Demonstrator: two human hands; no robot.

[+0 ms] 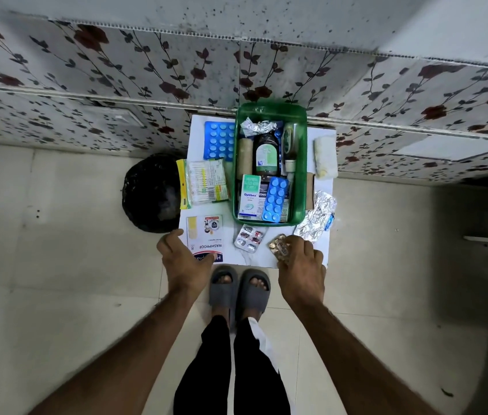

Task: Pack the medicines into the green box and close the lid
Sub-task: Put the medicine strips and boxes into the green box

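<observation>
The green box [270,115] stands open on the white worktop [262,259], at its far side near the flowered wall, w/ no lid on it. Inside it lie a dark syrup bottle [266,154], an Optibex carton [249,197], a blue blister strip [275,199], some crumpled foil and a few more items I cannot read. The left hand [184,259] rests at the near left corner of the worktop, fingers curled on the edge of the washproof plaster pack [205,236]; not clear if it grips it. The right hand [302,262] is closed around a gold-brown tablet strip [278,247] at the near right side. Outside the box remain a big blue blister sheet [219,143], a red capsule strip [249,237], a yellow-edged sachet [203,185], silver foil strips [317,215] and a white roll [324,157].
</observation>
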